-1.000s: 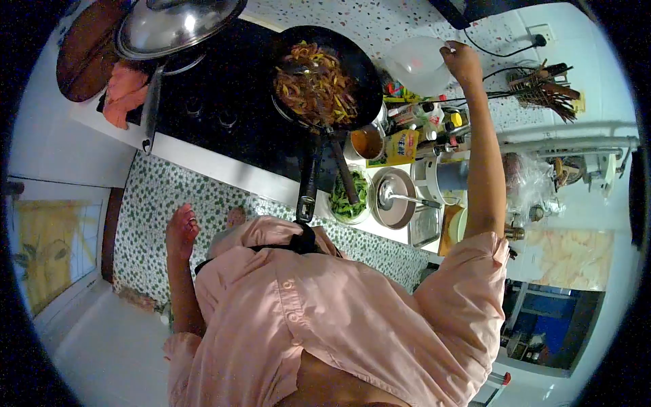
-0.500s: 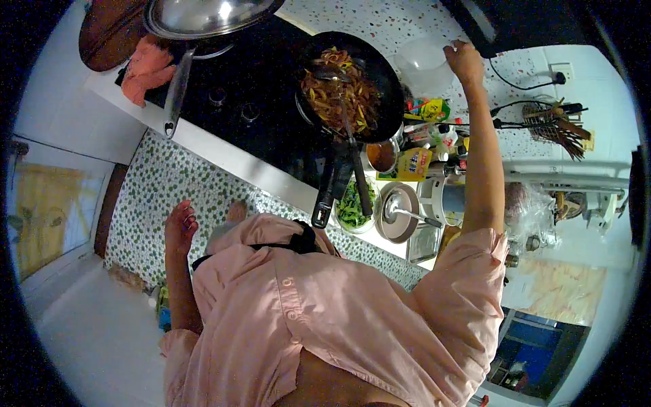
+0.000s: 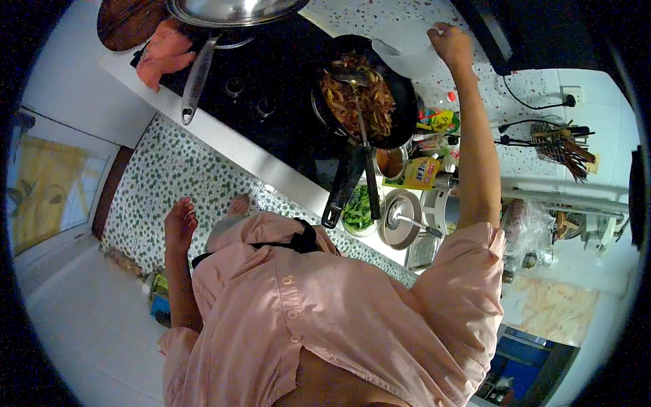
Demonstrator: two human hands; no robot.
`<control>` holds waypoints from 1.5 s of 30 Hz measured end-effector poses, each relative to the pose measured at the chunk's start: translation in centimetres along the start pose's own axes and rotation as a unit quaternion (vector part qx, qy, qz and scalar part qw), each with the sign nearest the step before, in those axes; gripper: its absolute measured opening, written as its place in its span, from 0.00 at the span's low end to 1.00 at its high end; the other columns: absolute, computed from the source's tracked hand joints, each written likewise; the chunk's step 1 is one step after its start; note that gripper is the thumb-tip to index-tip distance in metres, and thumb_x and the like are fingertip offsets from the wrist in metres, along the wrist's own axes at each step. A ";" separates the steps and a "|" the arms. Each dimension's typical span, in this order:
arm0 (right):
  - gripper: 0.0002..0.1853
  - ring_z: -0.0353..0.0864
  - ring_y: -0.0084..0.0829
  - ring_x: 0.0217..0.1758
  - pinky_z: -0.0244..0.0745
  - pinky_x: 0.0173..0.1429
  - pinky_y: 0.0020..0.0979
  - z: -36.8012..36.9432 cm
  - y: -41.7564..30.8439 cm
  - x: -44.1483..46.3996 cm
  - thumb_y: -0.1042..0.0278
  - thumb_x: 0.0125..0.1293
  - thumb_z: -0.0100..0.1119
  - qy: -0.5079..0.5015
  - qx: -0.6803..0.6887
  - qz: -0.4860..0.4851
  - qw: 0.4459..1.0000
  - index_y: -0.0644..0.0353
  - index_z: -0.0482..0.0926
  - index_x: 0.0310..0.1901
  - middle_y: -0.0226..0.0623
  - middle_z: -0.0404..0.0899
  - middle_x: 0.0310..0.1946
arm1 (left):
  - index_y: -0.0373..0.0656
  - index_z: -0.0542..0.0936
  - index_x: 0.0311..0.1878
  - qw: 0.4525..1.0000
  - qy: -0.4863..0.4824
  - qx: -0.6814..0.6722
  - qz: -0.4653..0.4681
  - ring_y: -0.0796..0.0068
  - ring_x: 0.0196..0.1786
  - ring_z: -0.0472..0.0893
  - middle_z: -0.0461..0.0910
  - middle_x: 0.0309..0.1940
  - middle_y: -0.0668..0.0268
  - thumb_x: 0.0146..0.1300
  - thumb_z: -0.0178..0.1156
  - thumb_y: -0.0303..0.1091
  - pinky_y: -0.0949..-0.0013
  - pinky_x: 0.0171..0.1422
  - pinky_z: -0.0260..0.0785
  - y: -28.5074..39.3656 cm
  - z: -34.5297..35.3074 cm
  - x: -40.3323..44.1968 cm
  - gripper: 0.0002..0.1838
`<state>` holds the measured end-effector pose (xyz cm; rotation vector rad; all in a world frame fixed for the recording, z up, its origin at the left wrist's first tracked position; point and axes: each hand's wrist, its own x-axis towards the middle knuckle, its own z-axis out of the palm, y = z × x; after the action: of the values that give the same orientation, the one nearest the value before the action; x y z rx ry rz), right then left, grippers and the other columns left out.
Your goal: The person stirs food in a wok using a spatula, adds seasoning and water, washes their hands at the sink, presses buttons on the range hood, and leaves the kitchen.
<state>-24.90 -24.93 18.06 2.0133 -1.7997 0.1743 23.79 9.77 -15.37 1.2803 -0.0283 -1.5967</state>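
Note:
My right hand (image 3: 451,47) is closed on the edge of a translucent white bowl (image 3: 405,55), held up at the far right rim of the wok. The bowl looks tilted toward the wok; whatever is in it cannot be made out. In the black wok (image 3: 405,112) lie browned strips of food (image 3: 369,108) with yellowish pieces. A metal spatula (image 3: 361,119) rests in it, its dark handle sticking out toward me beside the wok's handle (image 3: 344,183). My left hand (image 3: 180,220) hangs over the floor at my side, fingers loosely bent and apart, holding nothing.
A lidded pan (image 3: 234,10) sits at the back left of the black cooktop (image 3: 278,68), near an orange cloth (image 3: 165,54). Right of the wok stand sauce bottles, a yellow packet (image 3: 417,173), chopped greens (image 3: 359,209) and a bowl with a ladle (image 3: 400,227).
My right hand has carried the translucent bowl left toward the wok and tipped it. The view has shifted slightly. My left hand stays at my side.

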 end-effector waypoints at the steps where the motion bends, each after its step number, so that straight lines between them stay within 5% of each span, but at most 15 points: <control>1: 0.19 0.79 0.51 0.38 0.74 0.46 0.45 0.0 -0.6 -0.2 0.51 0.56 0.53 0.012 0.017 -0.006 1.000 0.55 0.81 0.42 0.51 0.80 0.35 | 0.43 0.75 0.44 1.000 -0.005 -0.013 -0.002 0.83 0.26 0.70 0.74 0.28 0.71 0.62 0.55 0.38 0.81 0.27 0.63 0.0 -0.1 -0.2 0.11; 6: 0.21 0.80 0.50 0.37 0.74 0.46 0.44 -1.2 -3.4 -1.8 0.51 0.55 0.54 0.014 0.056 -0.021 0.998 0.53 0.80 0.45 0.50 0.80 0.34 | 0.42 0.75 0.44 0.998 -0.026 -0.057 -0.024 0.82 0.26 0.70 0.74 0.28 0.70 0.63 0.55 0.37 0.81 0.27 0.63 -0.2 -0.8 -0.4 0.11; 13: 0.17 0.76 0.23 0.25 0.72 0.32 0.26 -7.6 -2.8 -9.7 0.62 0.57 0.55 -0.001 0.244 0.003 0.970 0.55 0.80 0.48 0.36 0.79 0.23 | 0.41 0.74 0.48 0.996 -0.087 0.016 -0.007 0.83 0.27 0.69 0.74 0.29 0.71 0.63 0.53 0.34 0.81 0.28 0.63 -1.9 -1.4 1.8 0.13; 16: 0.17 0.74 0.19 0.26 0.70 0.31 0.22 -10.6 1.3 -14.8 0.64 0.60 0.52 -0.062 0.517 0.189 0.833 0.58 0.79 0.49 0.27 0.78 0.28 | 0.38 0.74 0.51 0.982 -0.169 -0.043 -0.075 0.74 0.31 0.75 0.77 0.34 0.66 0.62 0.53 0.30 0.76 0.35 0.69 -2.7 -1.3 3.6 0.15; 17: 0.17 0.74 0.20 0.27 0.70 0.31 0.22 -11.6 2.3 -16.9 0.63 0.61 0.51 -0.014 0.556 0.197 0.807 0.59 0.78 0.49 0.28 0.78 0.29 | 0.39 0.75 0.49 0.939 -0.134 0.289 0.127 0.79 0.30 0.74 0.76 0.32 0.68 0.62 0.55 0.33 0.78 0.32 0.67 -3.1 -0.4 3.8 0.14; 20: 0.21 0.77 0.24 0.40 0.73 0.42 0.27 -14.6 8.7 -26.4 0.58 0.62 0.52 0.089 0.642 0.204 0.734 0.63 0.73 0.53 0.34 0.77 0.40 | 0.39 0.74 0.50 0.896 -0.206 0.337 0.204 0.83 0.29 0.74 0.76 0.30 0.70 0.63 0.54 0.35 0.78 0.30 0.68 -3.7 2.1 4.2 0.15; 22: 0.20 0.78 0.26 0.40 0.73 0.42 0.28 -12.5 21.6 -37.0 0.58 0.62 0.52 0.112 0.765 0.222 0.594 0.64 0.73 0.51 0.38 0.77 0.41 | 0.38 0.73 0.52 0.967 -0.213 0.130 -0.043 0.82 0.30 0.74 0.76 0.31 0.70 0.65 0.52 0.33 0.78 0.32 0.69 -3.8 3.7 4.1 0.15; 25: 0.20 0.76 0.25 0.36 0.72 0.36 0.27 -18.7 16.5 -44.4 0.56 0.61 0.52 0.279 0.613 0.416 0.612 0.62 0.76 0.48 0.31 0.78 0.37 | 0.37 0.72 0.53 0.955 -0.220 0.184 -0.081 0.80 0.31 0.75 0.77 0.33 0.68 0.66 0.51 0.33 0.78 0.34 0.71 -5.4 5.9 4.5 0.15; 28: 0.20 0.76 0.26 0.32 0.72 0.30 0.27 -17.9 19.7 -55.8 0.55 0.61 0.54 0.269 0.538 0.512 0.613 0.63 0.76 0.46 0.33 0.77 0.35 | 0.37 0.71 0.54 0.936 -0.260 0.225 -0.074 0.79 0.32 0.75 0.77 0.35 0.65 0.66 0.50 0.33 0.78 0.33 0.72 -7.2 5.2 6.0 0.16; 33: 0.16 0.72 0.24 0.21 0.68 0.22 0.24 -4.8 21.0 -71.2 0.60 0.61 0.57 0.260 0.405 0.664 0.572 0.64 0.70 0.43 0.35 0.73 0.24 | 0.36 0.70 0.56 0.900 -0.266 0.344 -0.022 0.78 0.31 0.74 0.75 0.38 0.63 0.66 0.51 0.34 0.78 0.32 0.71 -8.2 7.4 4.2 0.18; 37: 0.21 0.73 0.29 0.16 0.70 0.22 0.28 7.1 21.5 -78.2 0.65 0.59 0.57 0.305 0.343 0.714 0.529 0.66 0.63 0.49 0.39 0.74 0.23 | 0.36 0.70 0.56 0.947 -0.195 0.247 -0.067 0.78 0.29 0.73 0.74 0.38 0.63 0.65 0.53 0.37 0.77 0.31 0.70 -8.2 10.1 0.6 0.20; 40: 0.23 0.75 0.33 0.16 0.71 0.21 0.30 11.5 21.0 -79.2 0.65 0.59 0.56 0.237 0.210 0.755 0.574 0.65 0.61 0.52 0.44 0.76 0.25 | 0.38 0.71 0.55 0.945 -0.208 0.235 -0.085 0.78 0.30 0.73 0.74 0.37 0.65 0.65 0.51 0.37 0.77 0.32 0.69 -6.9 11.0 -0.1 0.18; 42: 0.24 0.79 0.35 0.20 0.74 0.30 0.34 12.2 20.3 -79.1 0.62 0.58 0.57 0.280 0.306 0.757 0.504 0.63 0.62 0.53 0.46 0.78 0.26 | 0.39 0.71 0.54 0.957 -0.164 0.222 -0.088 0.77 0.33 0.74 0.75 0.35 0.66 0.64 0.52 0.36 0.74 0.34 0.70 -6.2 12.5 -1.9 0.17; 43: 0.28 0.77 0.39 0.28 0.71 0.37 0.36 13.4 20.7 -79.9 0.60 0.58 0.58 0.265 0.325 0.751 0.509 0.64 0.60 0.55 0.49 0.76 0.32 | 0.40 0.72 0.55 0.945 -0.256 0.166 -0.119 0.77 0.32 0.74 0.75 0.40 0.65 0.63 0.53 0.35 0.77 0.35 0.69 -5.9 10.3 0.4 0.18; 45: 0.34 0.74 0.49 0.44 0.66 0.52 0.38 15.6 22.1 -84.2 0.57 0.58 0.59 0.111 0.204 0.719 0.654 0.67 0.57 0.61 0.57 0.71 0.45 | 0.41 0.74 0.47 0.959 -0.222 0.153 -0.081 0.74 0.33 0.74 0.75 0.32 0.69 0.64 0.53 0.38 0.71 0.32 0.67 -5.6 13.5 -2.8 0.13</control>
<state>-61.85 44.63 -22.16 0.1407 -2.8249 1.2726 9.95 7.02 -10.83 1.1481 -0.4781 -2.0571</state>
